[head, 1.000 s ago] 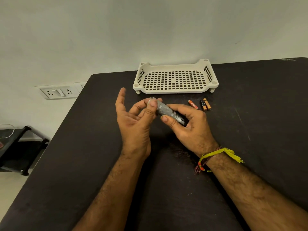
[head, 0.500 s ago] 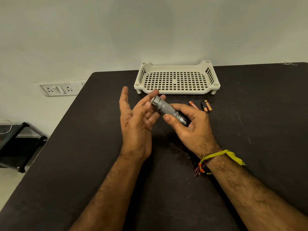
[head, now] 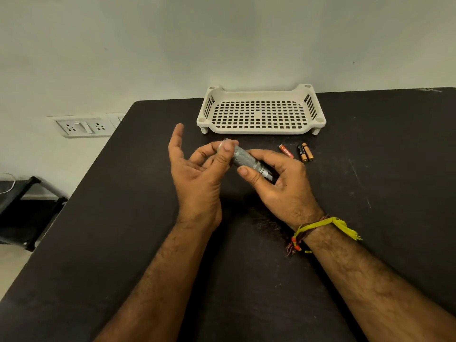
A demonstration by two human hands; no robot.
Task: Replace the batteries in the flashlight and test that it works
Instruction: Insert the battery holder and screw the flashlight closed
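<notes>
A small silver knurled flashlight (head: 246, 160) is held above the black table (head: 123, 218), pointing up and to the left. My right hand (head: 278, 183) grips its rear part between thumb and fingers. My left hand (head: 199, 174) pinches the front end with thumb and middle fingers, index finger raised. Three small batteries lie on the table just right of the hands: one red (head: 286, 151) and a black-and-orange pair (head: 305, 151) side by side.
A cream perforated plastic tray (head: 261, 129) stands at the table's far edge, against the wall. A wall socket panel (head: 84, 125) sits to the left. A dark stand (head: 27, 208) is beside the table's left edge. Threads are tied round my right wrist.
My left thumb and fingers have closed again over the flashlight's front end, after lying flat against it half a second ago. The right hand keeps its grip.
</notes>
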